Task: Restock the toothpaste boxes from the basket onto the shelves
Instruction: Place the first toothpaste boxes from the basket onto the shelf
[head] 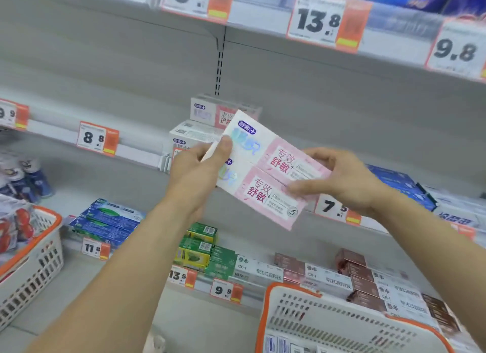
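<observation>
Left hand [196,168] grips the white end of two pink-and-white toothpaste boxes [265,168], thumb across the front face, fingers [205,149] curled behind. Right hand [347,179] pinches the pink end of the same pair, thumb on the front near the lower box, fingers wrapped over the top edge. Boxes are stacked long edge to long edge, tilted down to the right, held mid-frame in front of the middle shelf [136,153] (in the air, not resting on anything).

Just behind the held pair, center frame, a small stack of matching white-and-pink boxes [207,112] sits on that shelf, one box higher and further back, another lower and nearer the shelf edge. Price tags along the shelf lips: 8.8 tag [97,138] at left, 13.8 tag [326,21] at upper right, 9.8 further right, partly hidden 7.x under the right hand.

Lower right corner: white basket with orange rim [289,292], slotted walls, some blue-white packaging visible inside at the bottom edge. Second basket [39,247] of the same kind at lower left, holding red-and-white packs.

Lower shelves: blue-green boxes [110,221] at left, green and yellow boxes [200,245] center, brown-and-white boxes [368,281] right. Dark blue boxes [399,184] on the middle shelf at far right. Left edge, some blurred blue-white bottles.
</observation>
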`<state>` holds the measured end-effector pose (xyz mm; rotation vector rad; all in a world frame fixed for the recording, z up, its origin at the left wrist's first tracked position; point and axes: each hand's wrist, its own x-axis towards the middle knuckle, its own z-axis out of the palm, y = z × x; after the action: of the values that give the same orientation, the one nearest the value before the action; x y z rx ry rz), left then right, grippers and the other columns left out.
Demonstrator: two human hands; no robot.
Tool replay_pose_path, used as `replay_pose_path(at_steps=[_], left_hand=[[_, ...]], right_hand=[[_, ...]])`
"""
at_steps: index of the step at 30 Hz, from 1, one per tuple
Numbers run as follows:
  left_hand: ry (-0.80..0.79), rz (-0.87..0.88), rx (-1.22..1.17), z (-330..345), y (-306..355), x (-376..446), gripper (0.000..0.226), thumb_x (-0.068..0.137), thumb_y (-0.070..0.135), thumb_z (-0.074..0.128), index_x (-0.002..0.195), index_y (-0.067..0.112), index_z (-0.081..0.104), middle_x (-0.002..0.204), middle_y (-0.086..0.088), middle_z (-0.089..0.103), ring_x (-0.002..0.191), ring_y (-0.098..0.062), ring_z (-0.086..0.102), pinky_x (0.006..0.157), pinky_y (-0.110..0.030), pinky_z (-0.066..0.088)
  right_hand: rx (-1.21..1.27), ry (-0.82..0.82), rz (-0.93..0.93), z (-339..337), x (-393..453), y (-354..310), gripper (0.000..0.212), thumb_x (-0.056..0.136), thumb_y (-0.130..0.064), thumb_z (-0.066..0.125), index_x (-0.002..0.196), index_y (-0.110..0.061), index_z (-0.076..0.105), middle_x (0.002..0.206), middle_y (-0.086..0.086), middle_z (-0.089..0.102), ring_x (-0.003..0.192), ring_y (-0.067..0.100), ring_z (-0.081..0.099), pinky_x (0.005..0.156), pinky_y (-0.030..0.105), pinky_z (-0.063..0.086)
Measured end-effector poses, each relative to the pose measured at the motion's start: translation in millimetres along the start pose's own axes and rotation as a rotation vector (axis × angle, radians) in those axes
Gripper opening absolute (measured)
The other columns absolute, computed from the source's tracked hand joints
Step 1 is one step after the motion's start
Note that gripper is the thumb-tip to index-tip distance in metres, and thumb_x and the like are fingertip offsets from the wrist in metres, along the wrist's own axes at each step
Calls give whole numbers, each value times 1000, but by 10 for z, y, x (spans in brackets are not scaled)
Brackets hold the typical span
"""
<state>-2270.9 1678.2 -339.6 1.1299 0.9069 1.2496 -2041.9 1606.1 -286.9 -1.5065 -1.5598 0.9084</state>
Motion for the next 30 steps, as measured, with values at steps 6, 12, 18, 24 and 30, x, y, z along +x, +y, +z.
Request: replay_pose_path(at_steps=[6,12,18,24,30], left_hand=[[272,157,-17,-300,96,254,39,92,51,64,91,13,75,92,-10,77,86,-29,74,77,-44,59],[323,128,4,-447,66,489,36,90,53,62,87,19,75,86,-1,78,87,-26,75,83,-47,60],[288,92,-39,-357,46,617,30,94,45,61,93,18,75,87,0,78,87,-23,75,79,-38,60],[300,131,-83,-326,74,674,34,96,46,59,87,18,75,84,0,78,77,-15,73,68,-30,57],[330,130,-135,-277,44,709,32,96,43,59,85,17,74,80,2,78,72,-13,73,61,-26,55]], right_hand=[[-237,107,-212,172,756,-377,59,80,-26,83,134,-15,63,125,-10,68,108,0,66,96,18,50],[-539,149,-271,338,1423,-427,73,82,-39,80,144,-12,52,149,0,50,135,13,48,112,21,32],[-677,129,-295,408,1744,-190,69,76,-42,85,136,-17,61,136,2,62,127,18,54,97,14,33],[-792,178,-344,387,1925,14,55,79,-53,76,127,-28,68,111,-2,47,114,22,42,101,36,38],[-424,211,-391,271,1476,-306,32,98,-46,54,117,-25,70,108,-5,64,101,12,58,86,27,47]])
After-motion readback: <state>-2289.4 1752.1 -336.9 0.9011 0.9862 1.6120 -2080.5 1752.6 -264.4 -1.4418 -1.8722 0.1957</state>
